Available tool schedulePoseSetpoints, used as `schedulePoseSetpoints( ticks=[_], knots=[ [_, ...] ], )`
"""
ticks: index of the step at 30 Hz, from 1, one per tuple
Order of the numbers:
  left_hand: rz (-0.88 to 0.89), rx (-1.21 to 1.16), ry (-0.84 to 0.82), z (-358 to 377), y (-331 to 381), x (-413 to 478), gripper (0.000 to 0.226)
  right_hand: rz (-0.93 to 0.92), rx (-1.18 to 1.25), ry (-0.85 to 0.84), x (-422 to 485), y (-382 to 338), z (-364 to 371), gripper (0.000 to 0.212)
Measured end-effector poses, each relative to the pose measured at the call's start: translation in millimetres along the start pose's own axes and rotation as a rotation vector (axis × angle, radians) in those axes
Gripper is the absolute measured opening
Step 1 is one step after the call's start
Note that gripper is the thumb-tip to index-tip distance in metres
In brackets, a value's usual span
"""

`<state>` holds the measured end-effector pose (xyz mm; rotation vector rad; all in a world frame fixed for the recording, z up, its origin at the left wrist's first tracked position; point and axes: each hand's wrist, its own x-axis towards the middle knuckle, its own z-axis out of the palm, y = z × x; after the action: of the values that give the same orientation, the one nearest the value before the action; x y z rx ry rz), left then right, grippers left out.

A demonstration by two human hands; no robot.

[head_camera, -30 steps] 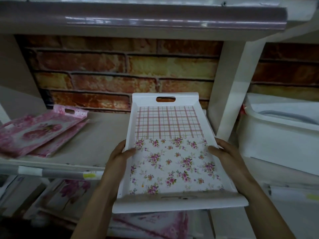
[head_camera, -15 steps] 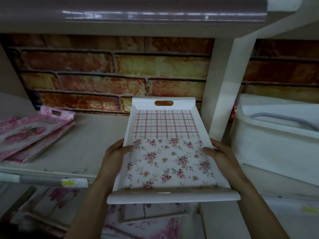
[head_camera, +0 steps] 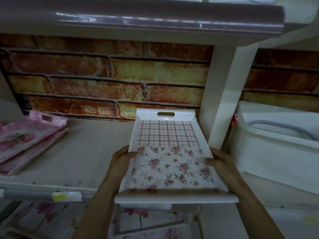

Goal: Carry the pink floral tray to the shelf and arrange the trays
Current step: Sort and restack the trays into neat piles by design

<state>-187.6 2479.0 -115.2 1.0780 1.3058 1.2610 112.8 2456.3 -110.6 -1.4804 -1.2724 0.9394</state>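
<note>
Brick-patterned backing runs behind the shelf (head_camera: pixel 77 157). I have the left hand (head_camera: pixel 120 161) and right hand (head_camera: pixel 222 163) clamped on opposite side rims of the tray (head_camera: pixel 169 152). Its far end lies over the shelf board beside the white post (head_camera: pixel 224 100); its near end overhangs the front edge. Carrying appears complete. Remaining, in my judgement: seat the tray fully, then arrange it with the pink trays (head_camera: pixel 25 140) well apart at left.

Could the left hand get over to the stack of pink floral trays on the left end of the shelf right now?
Probably not yet: the left hand grips the white tray with the plaid and floral base. The shelf board between it and the pink floral trays looks bare.
</note>
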Motion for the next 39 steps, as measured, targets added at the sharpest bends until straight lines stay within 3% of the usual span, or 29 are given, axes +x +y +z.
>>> schedulePoseSetpoints(
  ticks=[21,39],
  knots=[
    [0.138,0.201,-0.001,6.5,-20.0,49.2,0.034,0.0,-0.087,0.065,22.5,17.4,8.3,0.041],
    [0.192,0.206,0.015,8.8,-37.9,58.2,0.04,-0.029,-0.118,0.082,32.9,30.9,9.7,0.041]
  ],
)
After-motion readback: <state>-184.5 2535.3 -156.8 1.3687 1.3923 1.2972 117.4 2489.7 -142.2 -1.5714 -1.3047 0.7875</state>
